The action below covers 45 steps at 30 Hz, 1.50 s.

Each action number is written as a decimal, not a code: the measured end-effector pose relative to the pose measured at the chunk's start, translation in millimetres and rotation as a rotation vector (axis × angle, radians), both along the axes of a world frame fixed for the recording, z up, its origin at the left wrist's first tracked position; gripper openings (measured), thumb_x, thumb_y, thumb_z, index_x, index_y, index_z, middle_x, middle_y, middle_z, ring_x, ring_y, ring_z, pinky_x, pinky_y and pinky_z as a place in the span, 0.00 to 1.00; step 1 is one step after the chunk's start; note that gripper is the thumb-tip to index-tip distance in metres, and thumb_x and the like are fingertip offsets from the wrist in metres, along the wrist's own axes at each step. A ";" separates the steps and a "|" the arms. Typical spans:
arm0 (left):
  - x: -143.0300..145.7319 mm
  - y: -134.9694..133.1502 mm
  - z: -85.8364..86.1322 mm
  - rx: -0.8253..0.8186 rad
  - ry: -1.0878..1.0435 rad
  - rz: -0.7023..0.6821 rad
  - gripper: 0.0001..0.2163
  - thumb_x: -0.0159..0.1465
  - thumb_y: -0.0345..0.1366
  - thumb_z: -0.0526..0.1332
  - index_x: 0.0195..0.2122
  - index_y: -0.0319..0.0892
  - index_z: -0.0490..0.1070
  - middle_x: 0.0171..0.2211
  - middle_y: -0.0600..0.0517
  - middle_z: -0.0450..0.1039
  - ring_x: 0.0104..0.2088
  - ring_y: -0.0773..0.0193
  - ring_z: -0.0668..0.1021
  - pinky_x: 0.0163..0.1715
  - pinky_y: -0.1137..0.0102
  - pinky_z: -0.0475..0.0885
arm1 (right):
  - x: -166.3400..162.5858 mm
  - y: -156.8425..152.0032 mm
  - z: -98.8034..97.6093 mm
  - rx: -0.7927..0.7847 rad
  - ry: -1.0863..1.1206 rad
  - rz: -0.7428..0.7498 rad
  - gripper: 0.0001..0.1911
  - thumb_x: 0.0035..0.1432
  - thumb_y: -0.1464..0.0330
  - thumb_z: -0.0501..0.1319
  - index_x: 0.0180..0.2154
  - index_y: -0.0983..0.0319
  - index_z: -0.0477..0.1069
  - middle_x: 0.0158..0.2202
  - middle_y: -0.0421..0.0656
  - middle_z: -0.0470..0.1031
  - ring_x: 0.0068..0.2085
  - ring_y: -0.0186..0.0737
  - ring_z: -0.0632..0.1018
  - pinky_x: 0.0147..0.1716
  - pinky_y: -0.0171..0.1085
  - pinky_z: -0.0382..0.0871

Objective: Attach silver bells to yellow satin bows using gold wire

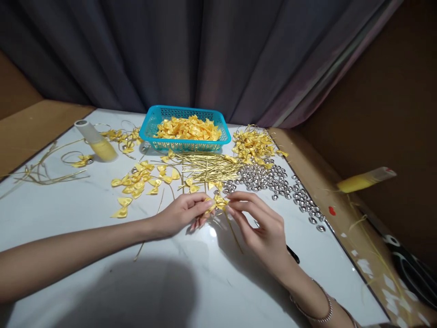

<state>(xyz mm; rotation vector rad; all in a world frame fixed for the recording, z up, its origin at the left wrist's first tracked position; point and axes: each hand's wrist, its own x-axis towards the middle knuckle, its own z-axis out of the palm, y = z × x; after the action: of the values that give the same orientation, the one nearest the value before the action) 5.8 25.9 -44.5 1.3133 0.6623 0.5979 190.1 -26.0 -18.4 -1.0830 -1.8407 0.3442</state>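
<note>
Between my two hands is a yellow ribbon bow (221,202), low over the white tabletop. My left hand (191,210) pinches its left side between thumb and forefinger. From the right, my right hand (257,218) pinches the bow's other edge with its fingertips. A thin gold tie (234,233) slants down below the bow toward the table; whether it is fixed to the bow I cannot tell. Just beyond my fingers lie a pile of gold ties (208,168), loose yellow bows (136,178) and many silver bell-like pieces (261,176).
A blue basket (186,145) full of yellow bows stands at the back. Finished-looking bows with ties (252,143) are heaped to its right. A plastic tube with yellow contents (99,143) stands left; another tube (365,180) and scissors (409,269) lie right, on brown cardboard (307,168).
</note>
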 end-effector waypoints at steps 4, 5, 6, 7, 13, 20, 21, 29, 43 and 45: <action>-0.3 -0.1 0.0 -0.017 -0.001 -0.005 0.18 0.63 0.49 0.56 0.28 0.38 0.65 0.18 0.57 0.64 0.17 0.74 0.65 0.17 0.77 0.62 | -0.7 -0.9 -2.1 0.015 0.007 0.008 0.08 0.57 0.82 0.57 0.32 0.65 0.70 0.34 0.50 0.75 0.36 0.39 0.76 0.36 0.38 0.71; -0.2 -0.1 0.3 -0.026 -0.001 -0.006 0.18 0.63 0.49 0.56 0.28 0.38 0.65 0.18 0.57 0.64 0.16 0.74 0.65 0.17 0.78 0.62 | -1.0 -1.2 -2.9 0.042 -0.004 -0.008 0.08 0.57 0.82 0.57 0.32 0.65 0.70 0.33 0.50 0.75 0.35 0.39 0.75 0.35 0.38 0.70; -0.1 0.0 0.6 -0.036 -0.001 -0.004 0.18 0.63 0.50 0.56 0.28 0.38 0.65 0.18 0.57 0.64 0.16 0.74 0.65 0.17 0.78 0.62 | -1.2 -1.5 -3.6 0.066 -0.022 -0.022 0.08 0.57 0.82 0.57 0.33 0.65 0.71 0.32 0.49 0.74 0.34 0.39 0.74 0.33 0.38 0.70; 0.1 0.0 0.9 -0.047 -0.002 0.000 0.18 0.63 0.50 0.57 0.28 0.38 0.64 0.18 0.57 0.64 0.16 0.74 0.65 0.16 0.78 0.62 | -1.4 -1.8 -4.5 0.087 -0.042 -0.034 0.08 0.57 0.82 0.57 0.33 0.65 0.71 0.31 0.49 0.74 0.33 0.39 0.73 0.32 0.38 0.69; 0.9 0.6 1.1 -0.085 -0.007 0.028 0.18 0.62 0.50 0.58 0.28 0.38 0.65 0.18 0.57 0.63 0.17 0.73 0.66 0.15 0.79 0.61 | -1.3 -3.7 -9.0 0.103 -0.120 -0.025 0.09 0.58 0.81 0.56 0.36 0.65 0.70 0.25 0.45 0.74 0.25 0.36 0.69 0.24 0.35 0.64; 0.9 0.8 1.6 -0.103 -0.024 0.026 0.17 0.62 0.49 0.58 0.28 0.38 0.65 0.18 0.57 0.63 0.17 0.73 0.65 0.16 0.78 0.61 | 1.0 -5.9 -10.5 0.010 -0.269 -0.020 0.08 0.59 0.80 0.53 0.36 0.66 0.69 0.26 0.45 0.73 0.26 0.36 0.71 0.24 0.34 0.64; 0.9 0.6 1.7 -0.106 -0.024 0.024 0.17 0.62 0.49 0.58 0.28 0.38 0.65 0.17 0.57 0.63 0.17 0.73 0.65 0.16 0.78 0.61 | 1.1 -5.9 -10.4 0.008 -0.291 -0.025 0.08 0.59 0.79 0.52 0.35 0.66 0.68 0.25 0.45 0.72 0.25 0.36 0.71 0.24 0.34 0.64; 0.3 0.6 2.7 -0.132 -0.027 0.007 0.17 0.62 0.49 0.59 0.27 0.38 0.65 0.17 0.57 0.63 0.16 0.73 0.64 0.16 0.77 0.61 | 0.5 -6.1 -9.1 -0.053 -0.284 -0.024 0.07 0.60 0.77 0.51 0.32 0.63 0.64 0.23 0.41 0.69 0.22 0.33 0.67 0.21 0.32 0.61; 0.2 1.0 1.5 -0.169 -0.074 -0.016 0.16 0.63 0.46 0.58 0.28 0.38 0.65 0.17 0.57 0.64 0.16 0.74 0.64 0.16 0.78 0.60 | -0.8 -9.1 -5.0 -0.130 -0.175 -0.046 0.07 0.61 0.75 0.53 0.30 0.61 0.64 0.21 0.39 0.71 0.20 0.31 0.69 0.18 0.30 0.60; 0.0 1.2 1.1 -0.163 -0.075 -0.016 0.15 0.63 0.46 0.58 0.28 0.38 0.65 0.17 0.57 0.64 0.17 0.74 0.64 0.16 0.78 0.60 | -0.9 -9.3 -4.6 -0.132 -0.172 -0.049 0.07 0.61 0.75 0.53 0.30 0.61 0.64 0.21 0.39 0.71 0.20 0.31 0.69 0.18 0.30 0.60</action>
<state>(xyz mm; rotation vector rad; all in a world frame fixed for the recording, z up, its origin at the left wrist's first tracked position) 5.8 27.1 -43.3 1.1375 0.6253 0.5660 189.2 -35.3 -23.0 -1.2803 -1.9603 0.3569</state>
